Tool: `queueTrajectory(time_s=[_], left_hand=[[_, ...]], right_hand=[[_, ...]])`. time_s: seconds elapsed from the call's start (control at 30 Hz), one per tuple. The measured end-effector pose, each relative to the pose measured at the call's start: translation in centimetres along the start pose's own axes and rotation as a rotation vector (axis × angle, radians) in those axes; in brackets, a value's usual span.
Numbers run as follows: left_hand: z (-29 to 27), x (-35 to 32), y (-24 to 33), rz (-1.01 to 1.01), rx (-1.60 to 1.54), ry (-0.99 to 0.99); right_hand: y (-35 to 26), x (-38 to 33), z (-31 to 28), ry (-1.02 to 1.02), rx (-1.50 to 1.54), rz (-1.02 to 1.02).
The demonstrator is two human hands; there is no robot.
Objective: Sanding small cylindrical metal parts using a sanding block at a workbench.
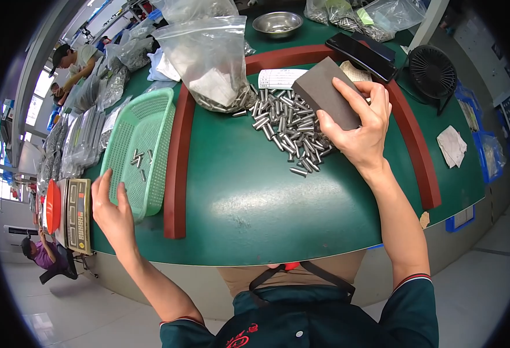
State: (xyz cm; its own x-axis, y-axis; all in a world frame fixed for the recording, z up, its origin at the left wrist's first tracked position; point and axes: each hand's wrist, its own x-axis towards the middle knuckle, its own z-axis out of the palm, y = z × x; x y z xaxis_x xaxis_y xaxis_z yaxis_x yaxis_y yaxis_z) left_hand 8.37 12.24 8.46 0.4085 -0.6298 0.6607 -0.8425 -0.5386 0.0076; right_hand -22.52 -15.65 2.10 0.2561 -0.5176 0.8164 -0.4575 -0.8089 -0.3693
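My right hand (364, 124) grips a dark grey rectangular block (328, 91), thumb on the near side and fingers over its right side. Under and to the left of the block lies a loose heap of short metal pins (289, 124) on the green tabletop (255, 197). My left hand (114, 214) is at the near left corner of a green perforated plastic basket (167, 130), thumb and fingers apart. Whether it touches the rim I cannot tell. Several metal pins (139, 158) lie on the basket's floor.
Dark red bars (176, 191) frame the work area. Behind the pins stand a clear bag of parts (217, 69), a paper label (278, 78) and a metal bowl (277, 23). A phone (362, 55), a black fan (432, 72), a cloth (452, 146) and a scale (80, 214) sit around the sides.
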Motion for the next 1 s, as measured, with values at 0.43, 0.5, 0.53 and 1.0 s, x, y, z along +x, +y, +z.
queueTrajectory(time_s=[0.43,0.5,0.53,1.0], left_hand=[[9.4,0.3,17.9,0.440,-0.811,-0.443],[10.4,0.3,18.7,0.516,-0.806,-0.431],[10.7,0.3,19.1,0.534,-0.813,-0.426],[10.2,0.3,14.9,0.442,-0.619,-0.510]], right_hand=[[0.1,0.1,-0.2,0.040,-0.001,-0.019],[-0.1,0.0,-0.2,0.048,0.007,-0.033],[-0.1,0.0,-0.3,0.047,0.006,-0.037],[-0.1,0.1,-0.3,0.039,-0.012,-0.067]])
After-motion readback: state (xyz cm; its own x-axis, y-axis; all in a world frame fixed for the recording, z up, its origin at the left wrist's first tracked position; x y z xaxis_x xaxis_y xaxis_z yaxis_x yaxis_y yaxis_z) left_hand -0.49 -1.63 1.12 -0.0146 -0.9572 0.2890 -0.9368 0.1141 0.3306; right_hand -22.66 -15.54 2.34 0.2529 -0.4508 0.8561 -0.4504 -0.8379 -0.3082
